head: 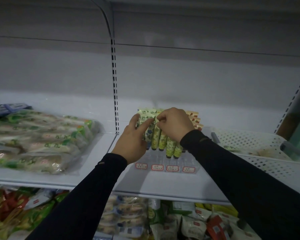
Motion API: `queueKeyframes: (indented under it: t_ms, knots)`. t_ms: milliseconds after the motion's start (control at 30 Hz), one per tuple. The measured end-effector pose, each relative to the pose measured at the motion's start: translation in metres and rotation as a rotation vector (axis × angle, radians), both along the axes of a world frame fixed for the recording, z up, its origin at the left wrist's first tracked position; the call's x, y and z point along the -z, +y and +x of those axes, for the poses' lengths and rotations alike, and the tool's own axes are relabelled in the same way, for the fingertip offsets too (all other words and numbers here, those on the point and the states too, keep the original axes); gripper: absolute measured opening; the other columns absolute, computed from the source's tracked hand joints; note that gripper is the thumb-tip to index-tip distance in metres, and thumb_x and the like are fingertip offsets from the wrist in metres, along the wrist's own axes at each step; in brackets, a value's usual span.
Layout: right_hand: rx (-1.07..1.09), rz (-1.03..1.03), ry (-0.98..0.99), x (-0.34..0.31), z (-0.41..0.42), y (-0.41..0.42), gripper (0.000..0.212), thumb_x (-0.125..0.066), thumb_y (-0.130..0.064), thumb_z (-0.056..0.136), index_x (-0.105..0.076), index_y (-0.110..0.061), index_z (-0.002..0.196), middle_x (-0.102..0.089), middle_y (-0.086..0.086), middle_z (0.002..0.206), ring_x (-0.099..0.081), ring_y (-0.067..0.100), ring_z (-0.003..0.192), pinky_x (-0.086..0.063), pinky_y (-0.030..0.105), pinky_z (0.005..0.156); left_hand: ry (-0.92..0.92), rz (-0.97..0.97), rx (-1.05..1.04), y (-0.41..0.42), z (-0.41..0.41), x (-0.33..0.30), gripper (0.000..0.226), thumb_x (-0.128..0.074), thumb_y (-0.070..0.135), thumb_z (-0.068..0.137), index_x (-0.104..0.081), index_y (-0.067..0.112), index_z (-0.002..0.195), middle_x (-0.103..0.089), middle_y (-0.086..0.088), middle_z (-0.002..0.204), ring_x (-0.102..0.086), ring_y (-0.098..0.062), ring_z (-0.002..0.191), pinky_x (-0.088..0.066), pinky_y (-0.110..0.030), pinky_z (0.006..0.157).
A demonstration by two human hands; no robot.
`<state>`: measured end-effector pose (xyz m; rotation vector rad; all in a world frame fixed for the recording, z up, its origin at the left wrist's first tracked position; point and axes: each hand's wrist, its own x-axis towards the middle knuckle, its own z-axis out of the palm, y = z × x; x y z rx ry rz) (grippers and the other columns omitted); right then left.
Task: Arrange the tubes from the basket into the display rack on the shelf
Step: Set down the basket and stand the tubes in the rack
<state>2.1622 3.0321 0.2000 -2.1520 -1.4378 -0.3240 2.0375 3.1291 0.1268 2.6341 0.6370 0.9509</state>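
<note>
Both hands are up at the display rack [164, 163], a clear stepped stand with red-bordered labels along its front edge, sitting at about twelve o'clock on the white shelf [87, 177]. The tubes [156, 135] stand cap-down in rows, green-patterned ones toward ten o'clock and orange ones toward two. The right hand [175, 125] is curled over the tops, thumb and forefinger pressed together on the crimped end of one green tube. The left hand [133, 137] is spread, forefinger laid against the neighbouring tubes on the left side of the pack. The white perforated basket [249, 144] sits at three o'clock, touching or just beside the rack; a few tubes seem to lie in it, though it is dim there.

To seat this one well, I would keep the left fingers bracing the row so nothing topples, steer the cap straight down into its slot, and release only once it stands upright with the print facing out.
</note>
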Motion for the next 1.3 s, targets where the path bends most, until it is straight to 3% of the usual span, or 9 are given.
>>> queueKeyframes:
  t_ms: [233, 367, 500, 633, 800, 933, 1033, 1167, 1300]
  knots:
    - [0.042, -0.087, -0.020, -0.009, 0.003, 0.005, 0.025, -0.061, -0.024, 0.090, -0.069, -0.014, 0.068, -0.063, -0.002, 0.077, -0.059, 0.015, 0.073, -0.042, 0.025, 0.068, 0.004, -0.008, -0.010, -0.001, -0.001, 0.000, 0.079, -0.057, -0.001, 0.081, -0.032, 0.031, 0.150, -0.012, -0.011, 0.160, -0.045, -0.033, 0.126, -0.047, -0.034, 0.090]
    - [0.020, -0.174, 0.021, -0.016, 0.004, 0.007, 0.048, -0.056, -0.011, 0.090, -0.040, -0.017, 0.046, -0.038, -0.001, 0.047, -0.038, 0.014, 0.045, -0.032, 0.026, 0.048, 0.012, -0.009, -0.018, -0.001, 0.000, 0.000, 0.079, -0.056, 0.000, 0.081, -0.031, 0.032, 0.149, -0.011, -0.009, 0.160, -0.044, -0.032, 0.128, -0.047, -0.032, 0.088]
    - [0.010, -0.189, 0.034, -0.019, 0.006, 0.006, 0.049, -0.054, -0.007, 0.090, -0.036, -0.018, 0.046, -0.039, -0.001, 0.049, -0.041, 0.014, 0.047, -0.037, 0.027, 0.052, 0.015, -0.010, -0.025, -0.002, 0.000, 0.000, 0.079, -0.056, 0.000, 0.082, -0.031, 0.033, 0.149, -0.011, -0.008, 0.160, -0.044, -0.031, 0.128, -0.044, -0.030, 0.086]
    - [-0.028, -0.175, 0.028, -0.017, 0.011, 0.008, 0.047, -0.055, -0.008, 0.091, -0.040, -0.016, 0.047, -0.065, 0.010, 0.074, -0.066, 0.027, 0.083, -0.054, 0.036, 0.075, 0.022, -0.006, -0.019, -0.001, -0.001, -0.001, 0.079, -0.056, 0.000, 0.082, -0.031, 0.034, 0.149, -0.010, -0.007, 0.160, -0.043, -0.031, 0.128, -0.043, -0.027, 0.083]
    - [-0.058, -0.163, -0.002, -0.016, 0.014, 0.005, 0.052, -0.054, -0.007, 0.092, -0.037, -0.020, 0.044, -0.049, -0.003, 0.054, -0.055, 0.018, 0.062, -0.042, 0.028, 0.067, 0.030, -0.004, -0.021, -0.004, -0.002, -0.003, 0.079, -0.057, 0.000, 0.083, -0.031, 0.033, 0.150, -0.009, -0.008, 0.161, -0.040, -0.031, 0.132, -0.042, -0.028, 0.083]
    - [-0.087, -0.199, -0.008, -0.017, 0.014, 0.003, 0.032, -0.054, -0.014, 0.095, -0.068, -0.011, 0.066, -0.072, 0.004, 0.090, -0.065, 0.019, 0.085, -0.044, 0.025, 0.076, 0.020, 0.001, -0.021, -0.004, -0.002, -0.002, 0.079, -0.056, -0.002, 0.082, -0.032, 0.033, 0.149, -0.009, -0.009, 0.161, -0.041, -0.031, 0.131, -0.038, -0.025, 0.081]
    - [-0.095, -0.206, -0.056, -0.019, 0.014, 0.005, 0.034, -0.055, -0.013, 0.094, -0.059, -0.011, 0.061, -0.068, 0.002, 0.075, -0.059, 0.015, 0.069, -0.047, 0.027, 0.074, 0.016, 0.000, -0.027, -0.005, -0.001, -0.003, 0.079, -0.056, -0.002, 0.083, -0.032, 0.033, 0.149, -0.009, -0.008, 0.161, -0.041, -0.030, 0.132, -0.039, -0.025, 0.081]
    - [-0.079, -0.218, -0.121, -0.019, 0.011, 0.005, 0.052, -0.053, -0.010, 0.094, -0.034, -0.021, 0.047, -0.030, -0.006, 0.052, -0.028, 0.007, 0.047, -0.026, 0.022, 0.052, 0.008, -0.025, -0.032, -0.008, -0.001, -0.004, 0.077, -0.056, -0.001, 0.083, -0.033, 0.033, 0.149, -0.008, -0.008, 0.162, -0.037, -0.029, 0.135, -0.041, -0.027, 0.085]
    - [-0.098, -0.202, -0.094, -0.017, 0.014, 0.004, 0.053, -0.055, -0.012, 0.093, -0.036, -0.023, 0.046, -0.031, -0.007, 0.048, -0.030, 0.006, 0.046, -0.023, 0.015, 0.050, 0.010, -0.040, -0.036, -0.012, -0.001, -0.006, 0.076, -0.057, 0.000, 0.084, -0.033, 0.032, 0.149, -0.007, -0.008, 0.162, -0.033, -0.029, 0.138, -0.042, -0.031, 0.091]
